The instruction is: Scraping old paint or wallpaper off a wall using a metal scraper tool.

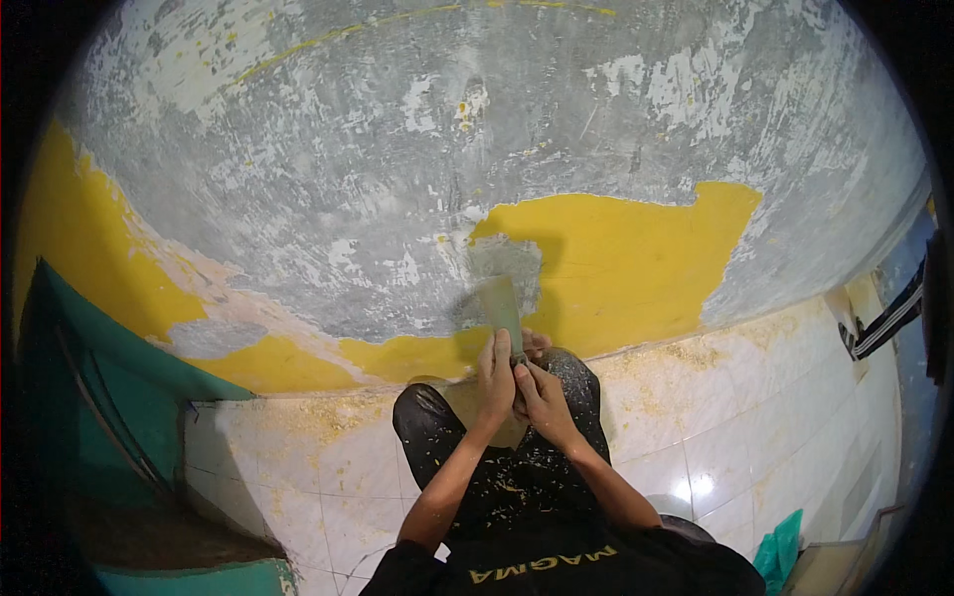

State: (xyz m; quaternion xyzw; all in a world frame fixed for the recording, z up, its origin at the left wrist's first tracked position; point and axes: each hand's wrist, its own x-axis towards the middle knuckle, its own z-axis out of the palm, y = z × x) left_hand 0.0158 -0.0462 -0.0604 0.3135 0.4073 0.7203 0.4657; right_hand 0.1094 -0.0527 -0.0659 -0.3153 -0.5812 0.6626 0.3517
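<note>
A scraper with a wide, flat blade (501,302) points up at the wall, its blade over a bare grey patch beside yellow paint. My right hand (548,402) is closed round the handle, thumb on top; most of the handle is hidden. My left hand (496,380) holds the scraper from the left, fingers stretched along the base of the blade. Blur and the steep angle hide whether the blade edge touches the wall. Yellow paint (626,261) covers the wall right of the blade, with a ragged edge against the grey stripped surface (350,201).
Paint flakes (328,413) litter the white tiled floor (358,462) along the wall and speckle my dark trousers (432,421). At left stands a green panel (127,372). A green plastic bag (779,551) lies lower right. Another person's striped trouser leg (891,320) shows at far right.
</note>
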